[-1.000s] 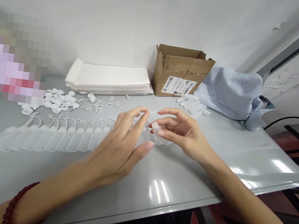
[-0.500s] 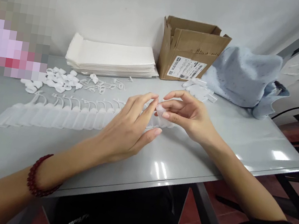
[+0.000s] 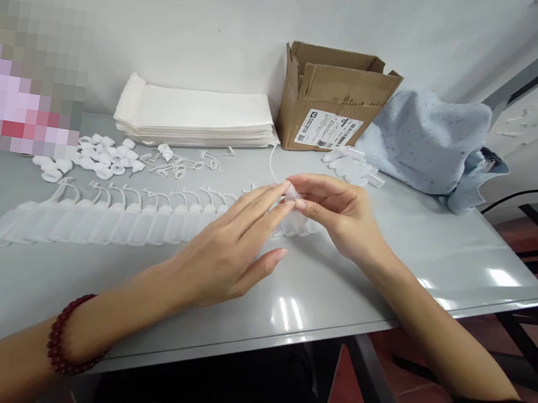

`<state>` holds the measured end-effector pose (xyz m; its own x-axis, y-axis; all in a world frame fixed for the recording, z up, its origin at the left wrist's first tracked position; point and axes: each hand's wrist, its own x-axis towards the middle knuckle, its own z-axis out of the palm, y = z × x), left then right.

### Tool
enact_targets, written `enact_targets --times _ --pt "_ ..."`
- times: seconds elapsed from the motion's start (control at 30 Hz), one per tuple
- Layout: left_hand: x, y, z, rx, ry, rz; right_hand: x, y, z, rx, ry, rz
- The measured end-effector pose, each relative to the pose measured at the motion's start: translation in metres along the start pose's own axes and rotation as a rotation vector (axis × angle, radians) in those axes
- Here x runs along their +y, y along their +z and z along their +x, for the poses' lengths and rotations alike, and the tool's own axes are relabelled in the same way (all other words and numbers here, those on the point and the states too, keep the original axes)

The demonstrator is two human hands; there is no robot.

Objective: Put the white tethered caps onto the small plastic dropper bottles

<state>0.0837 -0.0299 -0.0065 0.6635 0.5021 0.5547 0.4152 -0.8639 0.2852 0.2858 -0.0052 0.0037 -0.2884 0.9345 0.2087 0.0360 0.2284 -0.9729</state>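
Both hands meet over the grey table (image 3: pixel 346 294), at the right end of a long strip of translucent tubes (image 3: pixel 108 225) lying flat on it. The right hand (image 3: pixel 342 216) pinches a small clear cap (image 3: pixel 292 194) between thumb and forefinger, its other fingers curled. The left hand (image 3: pixel 226 249) has its fingers loosely extended, fingertips (image 3: pixel 277 196) touching the cap; whether they grip it is unclear. Loose white caps (image 3: pixel 104 153), stacked bags (image 3: pixel 193 116) and a box (image 3: pixel 331 106) lie behind.

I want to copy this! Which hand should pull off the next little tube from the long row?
Probably the left hand. It lies right over the near end of the row of tubes on the table, fingers loose. The right hand is already pinching a small clear piece.
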Motion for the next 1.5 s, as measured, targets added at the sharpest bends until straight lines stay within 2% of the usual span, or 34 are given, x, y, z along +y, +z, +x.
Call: enact_targets --times 0.33,0.57,0.83,0.97,1.13,1.3,1.5 --pt "0.001 0.0 -0.001 0.009 0.033 -0.056 -0.002 0.004 0.0 -0.018 0.061 0.089" --pt "0.002 -0.001 -0.003 0.044 -0.014 -0.079 0.0 0.004 0.0 0.012 0.12 0.199" --pt "0.002 0.0 -0.002 0.081 -0.064 -0.019 0.0 0.005 0.0 0.03 0.138 0.191" --pt "0.001 0.001 -0.001 0.12 -0.113 0.024 -0.001 0.009 -0.002 -0.023 0.165 0.232" --pt "0.002 0.001 -0.002 0.154 -0.106 0.041 -0.004 0.016 -0.007 -0.049 0.181 0.23" --pt "0.003 0.0 -0.001 0.199 -0.065 0.067 -0.01 0.022 -0.011 -0.091 0.152 0.245" --pt "0.006 -0.003 0.002 0.251 0.117 0.227 -0.013 0.025 -0.014 -0.126 0.124 0.242"
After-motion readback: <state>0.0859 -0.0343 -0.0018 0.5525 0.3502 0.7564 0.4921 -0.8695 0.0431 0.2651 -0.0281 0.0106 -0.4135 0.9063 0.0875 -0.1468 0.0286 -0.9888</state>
